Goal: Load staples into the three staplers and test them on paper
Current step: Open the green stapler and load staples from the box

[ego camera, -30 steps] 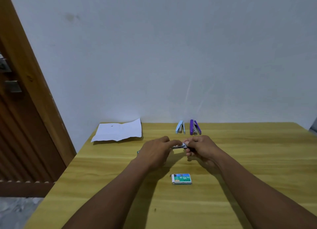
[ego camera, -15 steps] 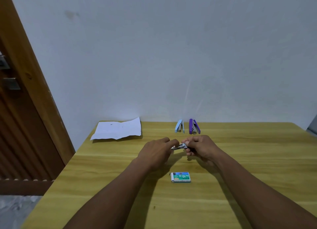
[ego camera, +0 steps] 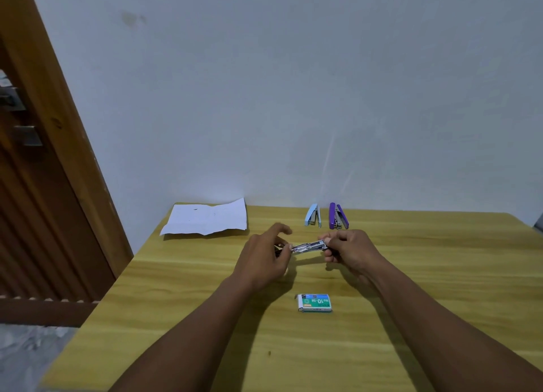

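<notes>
Staplers: one metal stapler (ego camera: pixel 308 247) is hanging over mid-table (ego camera: pixel 440 274), left hand (ego camera: pixel 264 262) and right hand (ego camera: pixel 349 250) pinching its ends. Blue stapler (ego camera: pixel 313 215), purple stapler (ego camera: pixel 338 216) and paper (ego camera: pixel 205 219) are lying along the far edge; the staple box (ego camera: pixel 315 303) is sitting nearer, contents unseen.

Pale, bare wall (ego camera: pixel 293 83) straight ahead; yellow wood-grain table (ego camera: pixel 440 274) pushed against it; brown wooden door (ego camera: pixel 44 200) at left; grey mottled floor (ego camera: pixel 23 353) below.

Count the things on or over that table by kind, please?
Staplers: 3 – blue, purple, and one held between both hands
Staple boxes: 1
Paper sheets: 1
Total: 5
</notes>
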`<action>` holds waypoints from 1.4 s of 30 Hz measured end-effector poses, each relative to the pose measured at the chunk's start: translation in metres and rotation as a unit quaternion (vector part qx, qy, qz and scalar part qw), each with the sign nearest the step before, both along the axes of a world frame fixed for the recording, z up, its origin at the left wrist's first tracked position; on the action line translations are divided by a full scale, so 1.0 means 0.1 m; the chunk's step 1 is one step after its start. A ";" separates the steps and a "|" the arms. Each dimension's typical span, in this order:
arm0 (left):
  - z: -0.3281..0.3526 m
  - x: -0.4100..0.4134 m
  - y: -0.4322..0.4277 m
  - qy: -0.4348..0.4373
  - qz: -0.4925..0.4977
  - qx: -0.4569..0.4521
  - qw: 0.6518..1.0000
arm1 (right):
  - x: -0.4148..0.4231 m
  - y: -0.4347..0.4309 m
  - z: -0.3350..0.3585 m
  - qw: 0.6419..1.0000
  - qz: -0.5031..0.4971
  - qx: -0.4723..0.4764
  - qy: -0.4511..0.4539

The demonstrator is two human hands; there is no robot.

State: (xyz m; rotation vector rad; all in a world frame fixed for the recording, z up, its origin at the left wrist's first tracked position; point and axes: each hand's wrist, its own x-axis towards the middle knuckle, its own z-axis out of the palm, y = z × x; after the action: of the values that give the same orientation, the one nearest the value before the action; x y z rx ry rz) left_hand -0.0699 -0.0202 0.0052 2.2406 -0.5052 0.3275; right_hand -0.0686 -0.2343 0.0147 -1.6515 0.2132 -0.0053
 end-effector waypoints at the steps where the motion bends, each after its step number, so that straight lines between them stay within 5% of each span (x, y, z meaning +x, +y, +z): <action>1: 0.00 0.02 0.01 0.016 -0.005 -0.003 1.000 | 0.01 0.00 -0.01 1.000 -0.004 0.003 -0.003; 10: -0.07 0.01 0.03 0.021 0.033 -0.026 0.999 | -0.01 0.09 0.01 0.996 -0.010 0.090 0.019; 42: 0.02 -0.07 -0.05 -0.068 0.059 -0.001 0.996 | -0.01 0.35 0.08 0.991 -0.066 0.120 0.004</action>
State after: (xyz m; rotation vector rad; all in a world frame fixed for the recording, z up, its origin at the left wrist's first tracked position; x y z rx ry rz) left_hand -0.0767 -0.0249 0.0067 2.2606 -0.4434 0.5432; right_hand -0.0700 -0.1990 0.0230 -1.3951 0.3164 -0.0700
